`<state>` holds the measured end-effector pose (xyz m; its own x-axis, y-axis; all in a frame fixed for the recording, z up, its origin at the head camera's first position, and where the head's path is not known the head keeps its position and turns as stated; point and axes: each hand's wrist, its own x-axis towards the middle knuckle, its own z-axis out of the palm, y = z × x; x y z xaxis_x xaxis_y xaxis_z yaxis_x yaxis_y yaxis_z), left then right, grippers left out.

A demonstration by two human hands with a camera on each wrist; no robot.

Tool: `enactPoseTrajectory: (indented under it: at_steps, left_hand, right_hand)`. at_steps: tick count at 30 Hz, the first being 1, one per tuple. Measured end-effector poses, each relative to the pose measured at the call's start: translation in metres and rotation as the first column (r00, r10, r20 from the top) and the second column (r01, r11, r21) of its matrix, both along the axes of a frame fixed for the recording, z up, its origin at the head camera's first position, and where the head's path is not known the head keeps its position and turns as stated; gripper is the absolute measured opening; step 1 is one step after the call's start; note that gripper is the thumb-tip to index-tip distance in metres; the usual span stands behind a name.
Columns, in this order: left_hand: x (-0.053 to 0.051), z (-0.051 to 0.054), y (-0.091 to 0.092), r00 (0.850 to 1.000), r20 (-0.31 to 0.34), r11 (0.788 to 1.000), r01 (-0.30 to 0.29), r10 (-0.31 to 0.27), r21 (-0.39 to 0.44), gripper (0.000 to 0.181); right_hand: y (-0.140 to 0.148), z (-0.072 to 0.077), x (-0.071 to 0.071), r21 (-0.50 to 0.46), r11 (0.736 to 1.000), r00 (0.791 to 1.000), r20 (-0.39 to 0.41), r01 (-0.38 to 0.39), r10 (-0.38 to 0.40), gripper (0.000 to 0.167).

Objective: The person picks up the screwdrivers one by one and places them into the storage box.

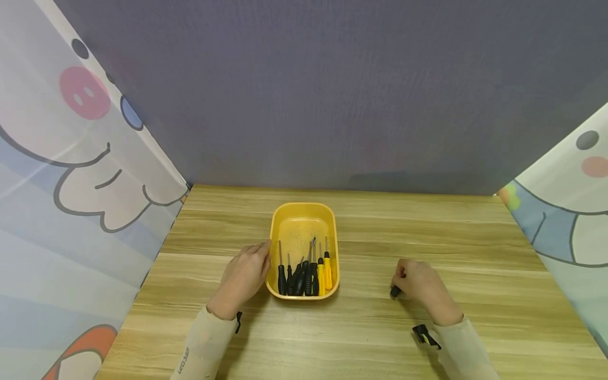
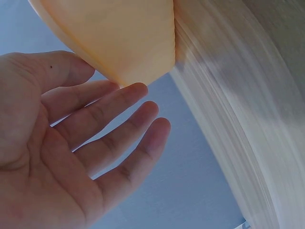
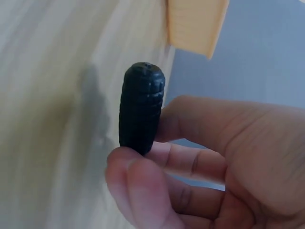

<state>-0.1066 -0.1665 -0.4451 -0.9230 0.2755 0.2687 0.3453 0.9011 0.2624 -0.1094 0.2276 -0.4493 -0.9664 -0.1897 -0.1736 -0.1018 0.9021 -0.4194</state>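
Observation:
A yellow plastic tray (image 1: pixel 304 209) stands on the table, holding several black-handled screwdrivers (image 1: pixel 300 279) and two yellow-handled screwdrivers (image 1: pixel 328 273), shafts pointing away from me. My left hand (image 1: pixel 243 273) is at the tray's left side, its fingers loosely extended; in the left wrist view the thumb (image 2: pixel 76 70) lies by the rim. To the right of the tray, my right hand (image 1: pixel 423 289) pinches a black screwdriver (image 3: pixel 141 112) by its ribbed handle, between thumb and fingertips. That screwdriver's shaft is hidden.
The wood-grain table (image 1: pixel 370 221) runs back to a grey-purple wall (image 1: pixel 332 105). Cartoon-printed curtains (image 1: pixel 71 211) hang at the left and right sides. Bare tabletop separates the tray from my right hand.

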Motion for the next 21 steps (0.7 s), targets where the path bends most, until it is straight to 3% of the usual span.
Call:
enactPoseTrajectory:
  at_steps: [12,21]
  left_hand:
    - [-0.001,-0.001,0.0,1.0,0.019,1.0,-0.004,0.005,-0.001,0.04]
    - [-0.001,0.0,0.0,0.999,0.033,1.0,-0.007,0.007,0.001,0.041]
  right_hand:
    - [-0.028,0.031,-0.015,0.01,0.998,0.996,-0.064,-0.068,0.068,0.005]
    - [-0.071,0.064,-0.031,0.051,0.988,0.988,-0.045,-0.148,0.15,0.006]
